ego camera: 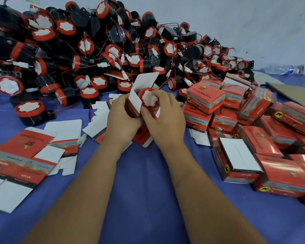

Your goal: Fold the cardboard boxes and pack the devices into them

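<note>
In the middle of the blue table my left hand (121, 118) grips a red and white cardboard box (136, 103) whose top flaps stand open, the white lid flap (146, 80) pointing up. A black device with a red rim and white centre (149, 99) sits in the box mouth. My right hand (163, 117) holds the device and the box's right side, thumb on the white centre. The box's lower part is hidden behind my hands.
A large heap of black and red devices with wires (95, 46) fills the back. Flat unfolded boxes (23, 155) lie at the left. Several packed red boxes (250, 131) are piled at the right. A plastic bottle (282, 69) lies far right.
</note>
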`<state>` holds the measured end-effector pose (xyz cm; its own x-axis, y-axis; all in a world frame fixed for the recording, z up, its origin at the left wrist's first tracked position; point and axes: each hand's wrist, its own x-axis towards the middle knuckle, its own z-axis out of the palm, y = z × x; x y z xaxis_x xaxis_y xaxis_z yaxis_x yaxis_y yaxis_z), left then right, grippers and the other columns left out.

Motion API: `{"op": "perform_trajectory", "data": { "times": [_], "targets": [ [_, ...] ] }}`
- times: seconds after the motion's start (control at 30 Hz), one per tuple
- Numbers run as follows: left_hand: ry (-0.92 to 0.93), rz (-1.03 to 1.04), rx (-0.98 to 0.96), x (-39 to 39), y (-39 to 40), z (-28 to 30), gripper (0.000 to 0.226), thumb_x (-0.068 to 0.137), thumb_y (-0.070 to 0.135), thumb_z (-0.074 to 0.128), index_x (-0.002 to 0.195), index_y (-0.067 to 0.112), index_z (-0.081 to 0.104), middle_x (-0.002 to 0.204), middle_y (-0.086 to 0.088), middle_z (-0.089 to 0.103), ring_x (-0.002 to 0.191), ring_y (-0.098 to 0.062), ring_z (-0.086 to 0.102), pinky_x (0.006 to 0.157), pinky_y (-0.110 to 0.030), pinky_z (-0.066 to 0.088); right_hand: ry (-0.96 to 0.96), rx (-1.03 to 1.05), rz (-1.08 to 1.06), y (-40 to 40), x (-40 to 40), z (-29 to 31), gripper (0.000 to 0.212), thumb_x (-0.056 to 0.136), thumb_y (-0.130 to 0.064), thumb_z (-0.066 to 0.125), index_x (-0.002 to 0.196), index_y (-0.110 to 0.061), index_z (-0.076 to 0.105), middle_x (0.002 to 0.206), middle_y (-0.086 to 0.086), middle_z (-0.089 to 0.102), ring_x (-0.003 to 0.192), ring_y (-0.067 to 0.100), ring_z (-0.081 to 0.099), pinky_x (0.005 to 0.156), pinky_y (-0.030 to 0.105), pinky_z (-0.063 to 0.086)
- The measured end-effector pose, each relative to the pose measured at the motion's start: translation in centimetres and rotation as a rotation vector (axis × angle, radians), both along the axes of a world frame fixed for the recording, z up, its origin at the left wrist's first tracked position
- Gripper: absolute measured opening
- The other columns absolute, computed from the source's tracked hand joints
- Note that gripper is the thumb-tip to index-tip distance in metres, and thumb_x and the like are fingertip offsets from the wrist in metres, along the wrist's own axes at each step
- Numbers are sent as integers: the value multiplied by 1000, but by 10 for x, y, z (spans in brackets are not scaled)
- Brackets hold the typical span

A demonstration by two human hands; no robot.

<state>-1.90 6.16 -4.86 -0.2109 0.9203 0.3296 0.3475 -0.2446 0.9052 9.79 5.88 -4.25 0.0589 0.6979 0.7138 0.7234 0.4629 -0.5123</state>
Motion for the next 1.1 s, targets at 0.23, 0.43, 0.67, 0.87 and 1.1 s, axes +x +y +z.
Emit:
{"op": "perform_trajectory", "data": {
  "times": [0.23,0.43,0.67,0.87,1.1],
  "targets": [
    [-9,-39,-57,-2,4,-3,46,85,13,73,118,38,53,109,16,66,100,-4,62,80,-17,48,-85,-3,42,-6,-2,2,42,87,-35,60,121,-12,66,111,4,66,97,24,62,81,39,49],
    [55,-34,-47,-1,6,-4,35,89,17,66,114,37,52,97,23,59,87,3,58,66,-9,40,-147,-197,76,-1,-4,-4,35,98,-30,50,126,-18,66,115,1,61,99,22,56,87,36,41],
    [-364,116,-25,-2,3,11,44,76,34,54,118,45,56,116,14,60,123,-20,52,104,-44,45,543,-219,61,1,1,4,13,93,-17,56,103,-23,52,86,-10,54,72,2,52,67,34,47],
    [-215,75,-28,-5,7,3,39,92,22,61,130,31,57,109,18,63,99,1,59,79,-18,45,964,-452,293,8,9,19,47,97,-21,57,142,-22,43,77,-2,58,64,4,52,63,13,46],
    [-57,28,-103,-1,4,0,38,97,26,53,133,35,57,113,16,64,106,-10,60,86,-26,50,1130,-348,472,-1,20,41,30,101,-33,44,101,-22,72,66,2,60,68,16,50,72,27,43]
  ]
}}
